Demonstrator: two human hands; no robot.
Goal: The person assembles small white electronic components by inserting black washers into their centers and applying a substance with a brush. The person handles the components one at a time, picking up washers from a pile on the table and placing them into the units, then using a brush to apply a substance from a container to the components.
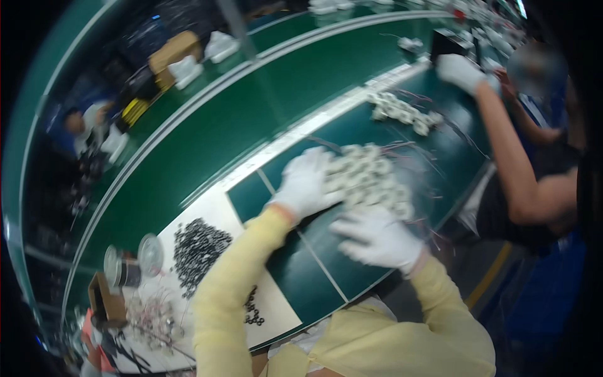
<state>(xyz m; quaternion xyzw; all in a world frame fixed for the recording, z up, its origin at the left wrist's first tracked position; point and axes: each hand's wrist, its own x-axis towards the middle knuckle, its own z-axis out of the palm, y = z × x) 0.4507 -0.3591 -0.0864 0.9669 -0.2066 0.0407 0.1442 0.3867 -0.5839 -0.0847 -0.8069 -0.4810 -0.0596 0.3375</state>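
Many small cream-white parts with thin wires make up a packed cluster (pixel 361 176) on the dark green mat in front of me. At its left side is my left hand (pixel 304 182), in a white glove, with the thumb apart and the fingers stretched along the parts. My right hand (pixel 380 235), gloved too, rests at the cluster's near edge, its fingers spread toward the left. Neither hand shows a part lifted off the mat. Motion blurs both hands somewhat, and the fingertips next to the cluster are hard to make out.
A heap of small black rings (pixel 198 251) lies on a white board left of my arm, near a clear tub (pixel 122 267) and a cardboard box (pixel 107 298). Another row of white parts (pixel 405 113) lies farther right, near a co-worker's gloved hand (pixel 461 72). A green conveyor (pixel 251 107) runs behind.
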